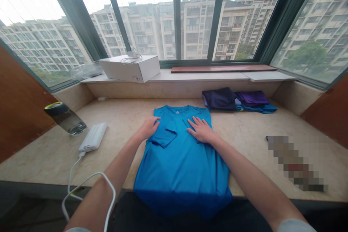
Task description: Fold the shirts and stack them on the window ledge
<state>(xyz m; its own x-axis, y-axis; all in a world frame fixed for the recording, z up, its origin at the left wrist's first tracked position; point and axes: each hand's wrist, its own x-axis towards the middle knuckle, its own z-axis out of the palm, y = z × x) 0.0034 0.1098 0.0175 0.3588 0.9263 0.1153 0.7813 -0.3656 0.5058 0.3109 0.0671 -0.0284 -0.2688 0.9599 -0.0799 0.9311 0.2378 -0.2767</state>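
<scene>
Blue shirt (181, 156) lies flat on the counter (122, 123), hem hanging off the near edge, both sleeves folded in under the palms; left hand (149, 127) presses the left sleeve, fingers loosely curled, holding nothing, while right hand (200, 129) lies flat with fingers spread on the chest. To do this well, I'd say keep both palms flat and sweep outward so the folds sit crisp. Beyond the right fingers sit folded clothes (236, 100); left of the left fingers, a power bank (93, 137) and bottle (64, 117).

Home: bay window ledge (244, 134), folded clothes (237, 100).
</scene>
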